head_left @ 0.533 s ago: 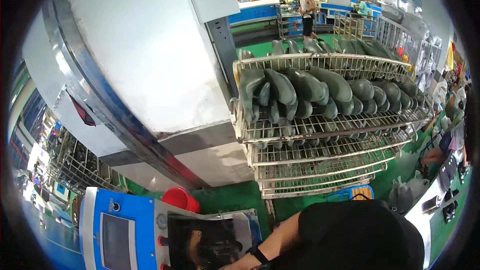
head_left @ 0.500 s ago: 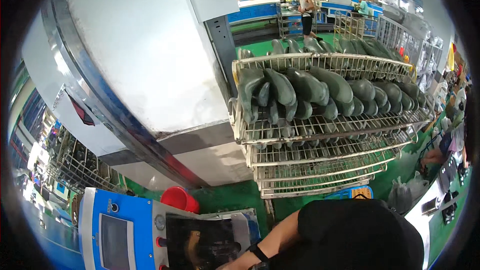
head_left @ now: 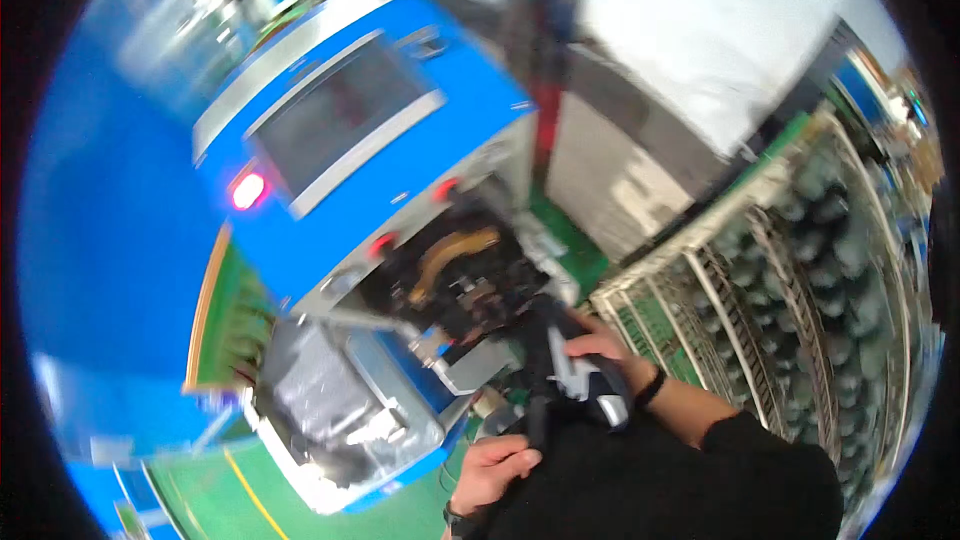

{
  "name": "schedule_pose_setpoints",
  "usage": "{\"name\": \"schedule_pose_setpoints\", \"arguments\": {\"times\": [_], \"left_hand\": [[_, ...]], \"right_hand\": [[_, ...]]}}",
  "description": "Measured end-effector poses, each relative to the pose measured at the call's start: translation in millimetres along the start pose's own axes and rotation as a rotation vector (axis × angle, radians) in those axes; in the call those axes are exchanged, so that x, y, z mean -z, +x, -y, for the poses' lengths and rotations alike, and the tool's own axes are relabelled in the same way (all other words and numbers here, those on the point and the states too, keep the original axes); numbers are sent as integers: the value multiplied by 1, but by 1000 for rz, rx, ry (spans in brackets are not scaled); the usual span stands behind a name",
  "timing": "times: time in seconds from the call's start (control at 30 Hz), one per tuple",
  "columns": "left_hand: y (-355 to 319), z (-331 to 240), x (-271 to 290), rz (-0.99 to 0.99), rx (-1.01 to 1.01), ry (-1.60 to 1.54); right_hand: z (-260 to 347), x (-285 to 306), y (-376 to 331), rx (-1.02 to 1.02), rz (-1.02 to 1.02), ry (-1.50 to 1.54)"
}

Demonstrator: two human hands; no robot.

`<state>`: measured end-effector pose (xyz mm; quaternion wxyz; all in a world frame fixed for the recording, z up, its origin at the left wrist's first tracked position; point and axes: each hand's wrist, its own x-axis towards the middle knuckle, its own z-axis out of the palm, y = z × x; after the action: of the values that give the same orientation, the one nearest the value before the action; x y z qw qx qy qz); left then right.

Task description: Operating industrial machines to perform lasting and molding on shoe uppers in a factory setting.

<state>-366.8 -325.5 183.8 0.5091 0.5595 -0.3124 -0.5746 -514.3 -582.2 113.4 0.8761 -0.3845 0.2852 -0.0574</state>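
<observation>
A black-and-white shoe upper, smeared by motion, is between my hands in front of my black shirt. My right hand grips its far right side, the thumb lying over the pale part. Lower and to the left, my left hand is closed on a dark edge of the same piece. Just beyond the upper is the dark working head of a blue machine, with a curved brown band on it. Blur hides the finer parts of the head.
To the right stands a wire rack with several dark green shoe lasts. A blue and white bin-like unit with grey plastic is at lower left. A screen and a lit red light are on the machine.
My view has swung left and down from the rack to the blue machine. Both hands now show, with the shoe upper between them; earlier only my right forearm was visible, its hand cut off.
</observation>
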Motion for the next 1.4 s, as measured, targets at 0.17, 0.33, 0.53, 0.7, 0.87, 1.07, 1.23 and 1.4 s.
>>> {"name": "schedule_pose_setpoints", "arguments": {"times": [0.17,0.33,0.53,0.7,0.87,1.07,1.23,1.4], "left_hand": [[2,15,14,-400,306,91],[28,70,41,-571,199,-155],[74,110,90,-465,223,-421],[88,120,83,-582,255,-560],[96,139,103,-568,210,-690],[66,112,94,-509,328,-496],[55,101,91,-415,302,-535],[49,57,80,-143,303,-740]], "right_hand": [[33,-46,32,253,7,-578],[36,-80,73,651,-159,-1160],[30,-129,112,542,-251,-1630],[23,-138,145,482,-340,-1858],[19,-143,164,245,-342,-1951],[16,-147,147,284,-352,-1871],[1,-142,125,668,-473,-1858],[-22,-120,64,890,-480,-1643]]}}
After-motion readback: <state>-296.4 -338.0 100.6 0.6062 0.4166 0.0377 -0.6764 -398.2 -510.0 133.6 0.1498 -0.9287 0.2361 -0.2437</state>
